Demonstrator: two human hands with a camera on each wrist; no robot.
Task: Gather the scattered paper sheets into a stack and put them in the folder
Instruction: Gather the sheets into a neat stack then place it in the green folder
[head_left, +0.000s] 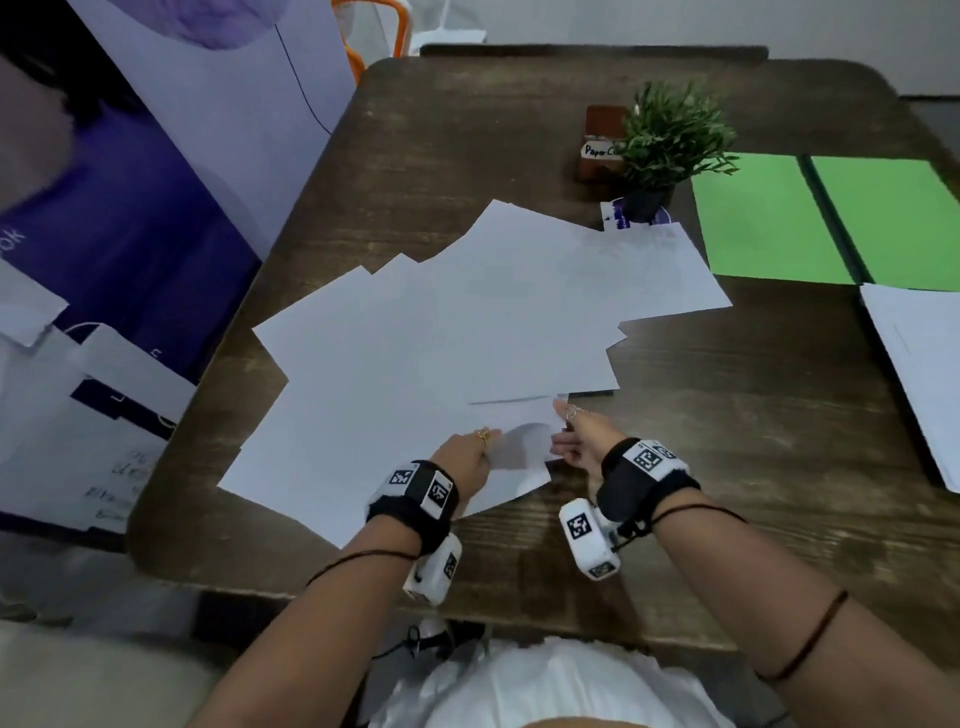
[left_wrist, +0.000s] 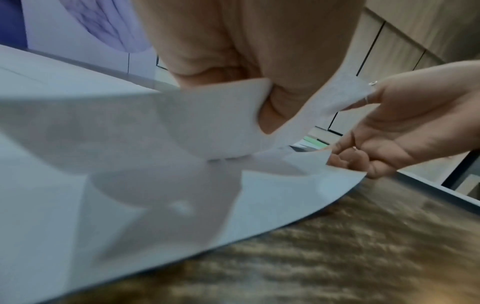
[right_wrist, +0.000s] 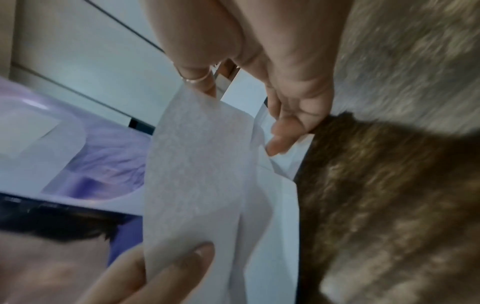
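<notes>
Sheets: the paper sheets (head_left: 441, 332) lie fanned and overlapping across the wooden table (head_left: 753, 441), not yet stacked.
Folder: the green folder (head_left: 826, 221) lies open at the far right, with no gathered sheets in it.
Grip: the left hand (head_left: 465, 457) and the right hand (head_left: 579, 441) each pinch the near sheet's lifted corner (it curls between them).
Unclear: the sheet count; both wrist views are blurred.

A small white tag (head_left: 598, 150) on the brown box (head_left: 602, 140) at the far side of the counter (head_left: 727, 415) reads "Paper C", the rest hidden behind the plant (head_left: 670, 130). At the far left, handwriting on a white sheet (head_left: 104, 478) is too blurred to read.
</notes>
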